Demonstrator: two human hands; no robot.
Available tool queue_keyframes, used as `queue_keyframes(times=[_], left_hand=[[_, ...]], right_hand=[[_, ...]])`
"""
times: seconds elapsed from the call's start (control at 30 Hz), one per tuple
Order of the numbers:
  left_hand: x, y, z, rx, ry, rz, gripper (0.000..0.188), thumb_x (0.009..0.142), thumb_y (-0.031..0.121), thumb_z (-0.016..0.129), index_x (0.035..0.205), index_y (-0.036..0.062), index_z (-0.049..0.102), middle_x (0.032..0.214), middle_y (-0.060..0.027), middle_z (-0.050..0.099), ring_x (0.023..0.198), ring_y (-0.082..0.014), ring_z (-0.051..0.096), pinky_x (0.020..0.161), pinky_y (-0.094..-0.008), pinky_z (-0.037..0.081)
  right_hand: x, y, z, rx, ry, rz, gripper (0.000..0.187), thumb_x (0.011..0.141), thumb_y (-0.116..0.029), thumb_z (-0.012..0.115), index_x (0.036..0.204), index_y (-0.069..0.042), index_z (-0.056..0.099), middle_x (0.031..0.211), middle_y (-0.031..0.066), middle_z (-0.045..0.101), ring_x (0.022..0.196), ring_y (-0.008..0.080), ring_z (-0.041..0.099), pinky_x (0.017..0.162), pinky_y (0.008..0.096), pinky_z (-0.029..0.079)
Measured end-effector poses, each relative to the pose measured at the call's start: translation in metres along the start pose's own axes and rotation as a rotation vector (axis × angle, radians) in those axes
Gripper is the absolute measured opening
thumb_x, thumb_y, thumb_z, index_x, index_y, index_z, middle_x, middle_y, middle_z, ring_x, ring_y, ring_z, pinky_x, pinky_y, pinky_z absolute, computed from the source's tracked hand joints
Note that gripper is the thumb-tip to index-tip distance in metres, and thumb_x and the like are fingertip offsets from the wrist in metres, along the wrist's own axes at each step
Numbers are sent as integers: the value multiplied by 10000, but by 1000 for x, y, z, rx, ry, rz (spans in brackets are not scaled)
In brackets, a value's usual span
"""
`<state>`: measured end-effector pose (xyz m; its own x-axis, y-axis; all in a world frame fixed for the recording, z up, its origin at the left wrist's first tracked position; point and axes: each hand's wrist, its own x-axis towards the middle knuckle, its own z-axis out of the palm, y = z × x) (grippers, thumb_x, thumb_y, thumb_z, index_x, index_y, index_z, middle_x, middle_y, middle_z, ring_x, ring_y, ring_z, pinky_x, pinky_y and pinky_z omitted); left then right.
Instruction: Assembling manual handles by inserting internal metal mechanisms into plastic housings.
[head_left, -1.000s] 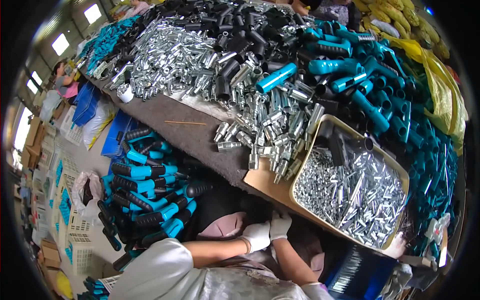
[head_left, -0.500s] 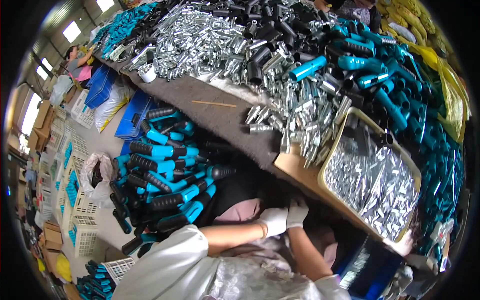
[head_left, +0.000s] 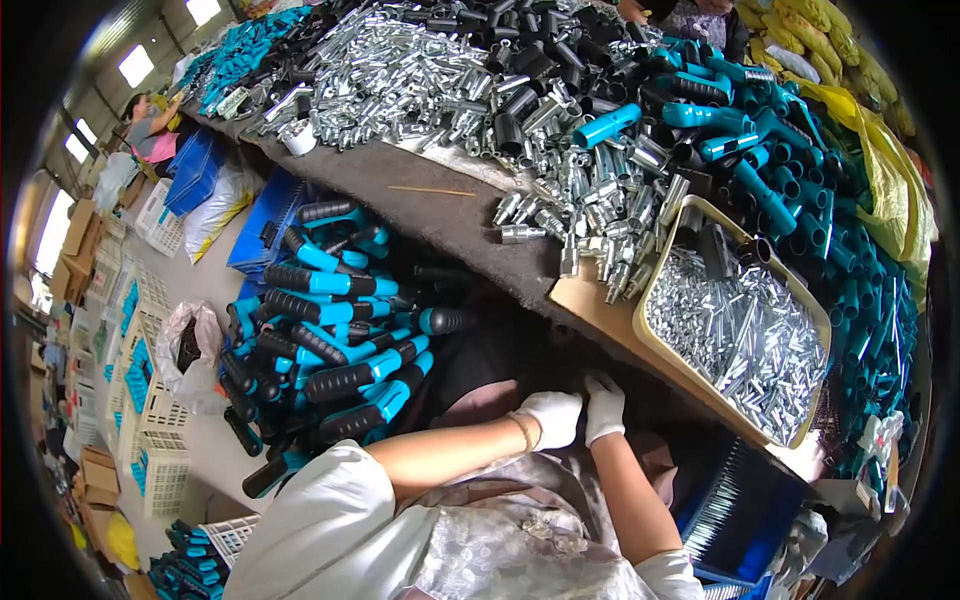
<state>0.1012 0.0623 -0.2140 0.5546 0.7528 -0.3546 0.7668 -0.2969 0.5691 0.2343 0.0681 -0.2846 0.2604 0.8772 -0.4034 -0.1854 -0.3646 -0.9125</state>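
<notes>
My left hand, in a white glove, is closed in front of my lap below the table edge, and whatever it holds is hidden behind its fingers. Just to its right is my right hand, gloved the same way, its fingers bent together around something I cannot make out. A small dark gap separates the two hands. Left of them lies a heap of teal-and-black tool handles. Beyond the hands, silver metal fittings lie in a pile on the table.
A cream tray of small metal pins stands at the table's right edge. Teal tubes fill the far right. A blue bin sits right of my knees. Plastic crates line the left floor. Another person is far left.
My hands have moved apart from touching each other; the right has shifted a little to the right. The view has tilted slightly, and the bin by my right knee shows more.
</notes>
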Motion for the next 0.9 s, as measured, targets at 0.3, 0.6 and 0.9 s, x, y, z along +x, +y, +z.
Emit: queue_keyframes(times=[0.3, 0.6, 0.9], left_hand=[[22, 2, 18, 48, -3, 30, 282, 804, 196, 583, 980, -13, 654, 834, -211, 708, 780, -395, 698, 693, -488, 549], [32, -22, 74, 48, 75, 20, 232, 809, 220, 593, 918, 27, 662, 823, -177, 708, 690, -369, 692, 638, -489, 546], [30, -27, 60, -10, 9, -19, 303, 831, 244, 556, 988, 13, 672, 807, -212, 708, 724, -403, 696, 652, -515, 545]], right_hand=[[6, 2, -5, -273, 113, -134, 282, 872, -71, 598, 1111, 25, 712, 1065, 183, 721, 968, 270, 665, 889, 355, 509], [8, 32, -3, -239, 271, -127, 259, 865, -107, 607, 1035, 53, 718, 959, 193, 733, 833, 284, 681, 819, 388, 524], [13, 43, 0, -246, 218, -210, 261, 881, -128, 636, 1062, 45, 711, 1032, 209, 731, 994, 261, 686, 916, 379, 503]])
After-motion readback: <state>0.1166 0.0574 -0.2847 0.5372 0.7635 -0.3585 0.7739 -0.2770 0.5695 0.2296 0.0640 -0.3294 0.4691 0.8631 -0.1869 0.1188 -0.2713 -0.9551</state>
